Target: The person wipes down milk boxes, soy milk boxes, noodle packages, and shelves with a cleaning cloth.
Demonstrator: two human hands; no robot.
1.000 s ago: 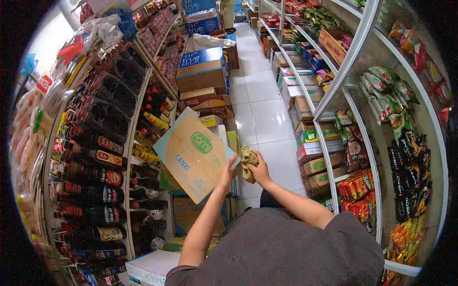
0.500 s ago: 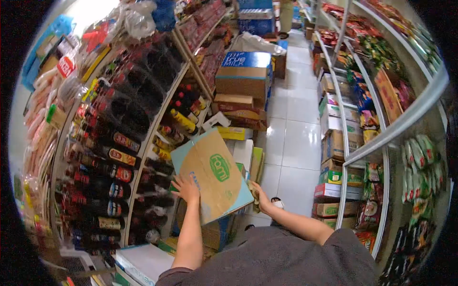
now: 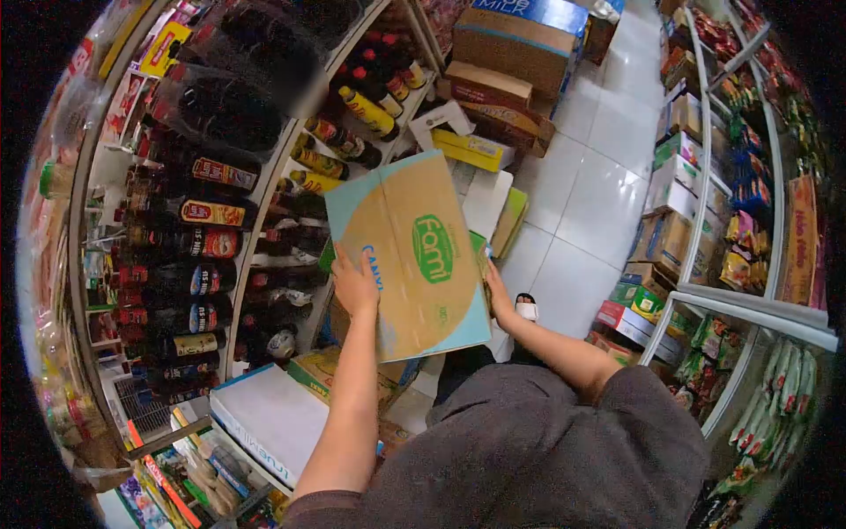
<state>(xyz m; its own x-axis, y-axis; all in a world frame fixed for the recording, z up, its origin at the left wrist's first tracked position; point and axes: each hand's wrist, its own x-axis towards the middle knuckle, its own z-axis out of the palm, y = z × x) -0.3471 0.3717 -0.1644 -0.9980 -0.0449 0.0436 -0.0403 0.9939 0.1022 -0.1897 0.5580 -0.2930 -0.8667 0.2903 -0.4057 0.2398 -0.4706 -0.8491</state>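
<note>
A brown and light-blue Fami carton [image 3: 410, 300] lies in front of me, its printed face up and a tape seam running along it. My left hand [image 3: 355, 286] rests on the carton's left part, fingers apart and stretched over the cardboard. At the opposite edge, my right hand [image 3: 496, 286] grips the carton's side, its fingertips partly hidden. Green edges show beside the carton on both sides; what supports it from below is mostly hidden.
Shelves of dark sauce bottles [image 3: 211, 212] stand close on my left. Stacked boxes [image 3: 511, 53] rise ahead beside the white tiled floor [image 3: 590, 194]. Metal-framed shelves [image 3: 749, 309] with packets line the right. A white TH true Milk box [image 3: 269, 419] lies at lower left.
My view has tilted down and turned left, so the carton appears higher and more upright. Both hands stay on it. The left fingers are less widely spread.
</note>
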